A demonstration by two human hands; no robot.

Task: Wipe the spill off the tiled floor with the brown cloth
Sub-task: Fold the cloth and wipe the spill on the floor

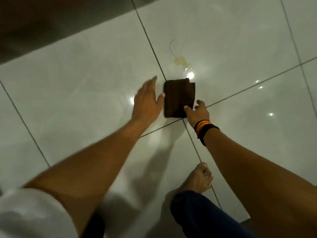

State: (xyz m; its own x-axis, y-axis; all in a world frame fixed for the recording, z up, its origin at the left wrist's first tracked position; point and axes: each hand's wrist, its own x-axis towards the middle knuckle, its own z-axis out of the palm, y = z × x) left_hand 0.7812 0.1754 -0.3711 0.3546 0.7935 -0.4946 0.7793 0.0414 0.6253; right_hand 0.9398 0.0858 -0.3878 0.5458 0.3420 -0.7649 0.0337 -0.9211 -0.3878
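A folded brown cloth (pixel 178 98) lies flat on the glossy white tiled floor (pixel 77 74), beside a crossing of grout lines. Just beyond its far edge sits a small yellowish spill (pixel 180 61) with thin curved streaks around it. My right hand (pixel 198 112) pinches the cloth's near right corner, thumb on top. My left hand (pixel 147 100) hovers flat with fingers spread at the cloth's left edge, its thumb tip touching or nearly touching the fabric.
My bare right foot (pixel 200 179) stands on the tile near the bottom, below a blue trouser leg (pixel 202 217). A dark strip (pixel 42 23), a wall base or step, runs across the upper left. Bright light reflections dot the floor.
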